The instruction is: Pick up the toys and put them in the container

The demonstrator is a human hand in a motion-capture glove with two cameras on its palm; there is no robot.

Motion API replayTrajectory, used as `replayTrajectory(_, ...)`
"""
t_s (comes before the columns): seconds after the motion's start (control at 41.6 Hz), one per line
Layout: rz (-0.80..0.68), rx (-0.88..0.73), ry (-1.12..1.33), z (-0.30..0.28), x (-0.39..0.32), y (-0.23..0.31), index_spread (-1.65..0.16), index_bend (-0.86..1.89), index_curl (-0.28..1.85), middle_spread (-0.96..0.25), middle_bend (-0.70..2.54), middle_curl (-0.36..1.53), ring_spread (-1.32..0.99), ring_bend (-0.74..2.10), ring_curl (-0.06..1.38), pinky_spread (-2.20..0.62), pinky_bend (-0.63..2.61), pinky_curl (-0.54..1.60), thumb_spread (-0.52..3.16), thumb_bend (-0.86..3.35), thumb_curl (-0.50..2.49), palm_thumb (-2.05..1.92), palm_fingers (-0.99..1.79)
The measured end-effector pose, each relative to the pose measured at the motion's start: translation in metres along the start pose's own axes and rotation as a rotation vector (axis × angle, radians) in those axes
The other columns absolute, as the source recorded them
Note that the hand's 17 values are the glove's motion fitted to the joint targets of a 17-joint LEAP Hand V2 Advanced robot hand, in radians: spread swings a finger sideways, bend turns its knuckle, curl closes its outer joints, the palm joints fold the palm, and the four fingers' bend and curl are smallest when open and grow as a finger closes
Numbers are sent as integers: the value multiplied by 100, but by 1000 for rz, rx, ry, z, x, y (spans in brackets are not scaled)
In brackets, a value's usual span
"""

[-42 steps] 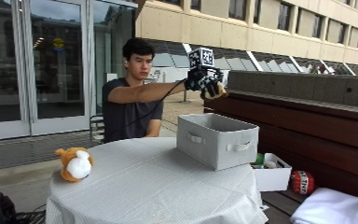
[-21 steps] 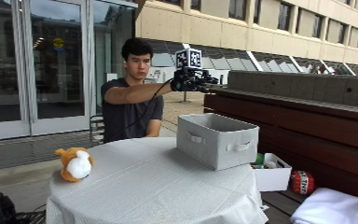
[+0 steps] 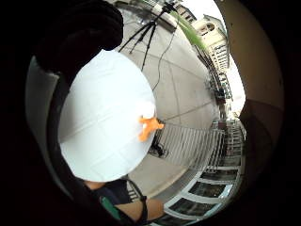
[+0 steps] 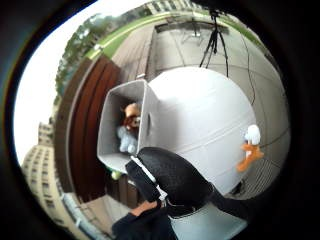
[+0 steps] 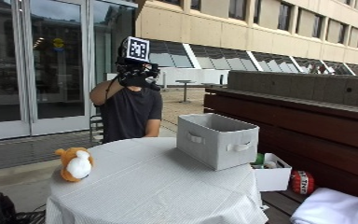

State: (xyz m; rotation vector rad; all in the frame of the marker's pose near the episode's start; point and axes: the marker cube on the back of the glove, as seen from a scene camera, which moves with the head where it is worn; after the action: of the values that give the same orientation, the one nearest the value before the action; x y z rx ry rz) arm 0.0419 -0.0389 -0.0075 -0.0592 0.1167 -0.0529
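the gloved right hand (image 5: 137,74) is raised high above the surface (image 5: 160,191), fingers loosely curled and holding nothing. an orange-and-white plush toy (image 5: 74,164) sits near the surface's edge, well apart from the grey fabric container (image 5: 216,140), in which other plush toys (image 4: 127,132) lie.

orange-and-white plush toy (image 5: 73,164), grey container (image 5: 216,140), white tablecloth (image 5: 160,191)
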Motion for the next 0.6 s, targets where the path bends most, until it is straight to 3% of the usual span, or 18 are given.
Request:
replayTrajectory(0.096,130,-103,9,6,46,10,-31,7,24,-4,20,39,-3,37,30,-3,114,37,97,-9,31,-12,-12)
replayTrajectory(0.216,138,-149,17,21,85,21,-30,5,21,-4,20,40,-2,36,30,-2,115,37,96,-9,29,-11,-15)
replayTrajectory(0.409,195,-81,4,75,139,18,-29,4,17,-3,20,40,-1,36,31,-1,116,36,96,-8,26,-10,-16)
replayTrajectory(0.553,59,-137,-27,113,167,24,-28,0,13,-1,21,41,0,37,31,0,117,36,95,-8,24,-10,-19)
replayTrajectory(0.601,108,-139,-32,129,173,24,-28,0,12,-1,21,41,0,37,32,0,117,36,95,-8,24,-10,-20)
